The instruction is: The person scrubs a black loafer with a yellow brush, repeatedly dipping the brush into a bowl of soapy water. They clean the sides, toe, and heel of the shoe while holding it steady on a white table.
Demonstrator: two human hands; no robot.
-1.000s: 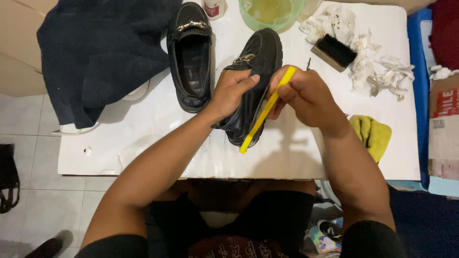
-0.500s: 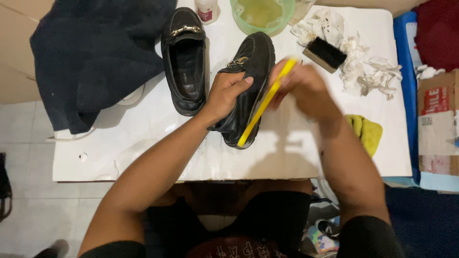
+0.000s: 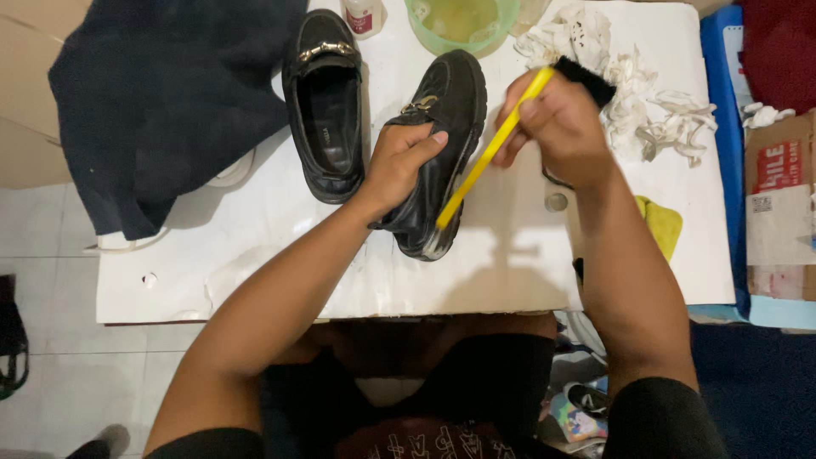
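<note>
**Shoe cleaning, both hands busy**

While left hand (image 3: 399, 166) pins the tilted black loafer (image 3: 438, 153) mid-table, fingers wrapped over its upper, right hand (image 3: 557, 127) is clenched on a yellow toothbrush (image 3: 493, 149), brush end touching the shoe's sole edge. Second loafer (image 3: 325, 106) sits upright just beside it, toward the far edge. Green bowl (image 3: 463, 21) at far edge. Crumpled white rags (image 3: 646, 110) and black brush (image 3: 586, 78) near far right corner. Dark cloth (image 3: 161, 102) drapes the left edge of the white table (image 3: 255, 255).

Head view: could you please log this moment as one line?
left hand steadies black loafer | right hand holds yellow brush against its side | second loafer alongside | white table
</note>
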